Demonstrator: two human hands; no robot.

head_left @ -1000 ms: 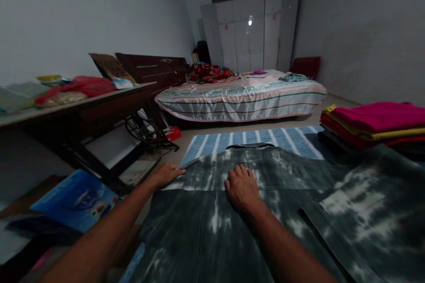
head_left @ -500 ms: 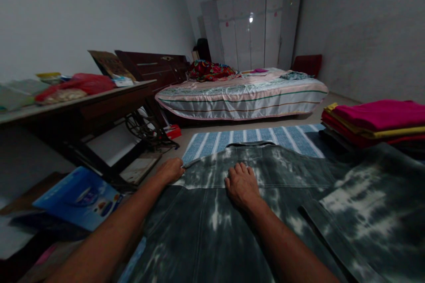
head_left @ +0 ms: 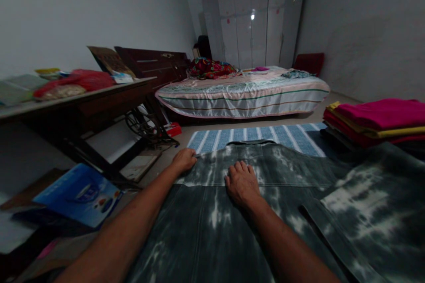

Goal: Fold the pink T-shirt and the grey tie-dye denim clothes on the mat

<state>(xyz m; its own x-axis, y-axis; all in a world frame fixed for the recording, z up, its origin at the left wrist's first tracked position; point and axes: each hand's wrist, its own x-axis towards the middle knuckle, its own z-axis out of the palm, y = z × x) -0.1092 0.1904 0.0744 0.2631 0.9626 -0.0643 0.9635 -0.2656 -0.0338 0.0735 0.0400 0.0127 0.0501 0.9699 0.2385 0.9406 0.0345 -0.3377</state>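
Well, taking the middle of the spread jacket point(head_left: 212, 225) as the clock's centre, I see at ten o'clock a worktop point(head_left: 126, 87) with a red bag point(head_left: 83, 79) on it, and below that, near nine, a blue box point(head_left: 83, 194). At about eleven the left hand point(head_left: 184, 160) has its fingers curled tight around the jacket's shoulder edge; its thumb is hidden from me. The jacket lies back up, collar towards twelve, on a striped cloth point(head_left: 232, 135). Just above centre, the right hand point(head_left: 242, 181) rests palm down, fingers a little apart, holding nothing that I can make out. Towards three spreads what looks like a sleeve point(head_left: 368, 212), and at two, just beside it, sits a pile of folded clothes point(head_left: 385, 117).

The step in hand, I'd say, is managing that left shoulder edge while the right palm pins the back. The next move calls for a firm left grip and steady pressure from the right, so the cloth won't bunch.
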